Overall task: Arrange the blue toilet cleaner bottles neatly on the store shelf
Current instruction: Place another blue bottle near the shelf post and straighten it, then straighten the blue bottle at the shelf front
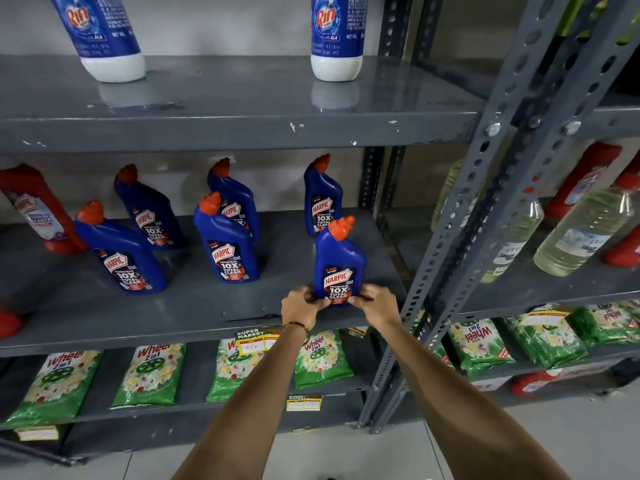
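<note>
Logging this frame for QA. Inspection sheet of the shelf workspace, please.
Surface: grey metal middle shelf, paint chipped along the edges.
Job's things: six blue Harpic bottles; front right bottle upright near the shelf's front edge, five others standing in staggered pairs.
Clutter: red Harpic bottle at left.
Grips: left hand and right hand both pinch the front right bottle's base.
Cables: nothing seen.
Surroundings: Rin bottles above, Wheel packets below, clear liquid bottles on the neighbouring rack.

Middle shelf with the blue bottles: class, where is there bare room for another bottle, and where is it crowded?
Bare patches: the front left of the middle shelf, ahead of the left front bottle, and between the middle front bottle and the held bottle. Crowded: the middle pair, one close behind the other.
</note>
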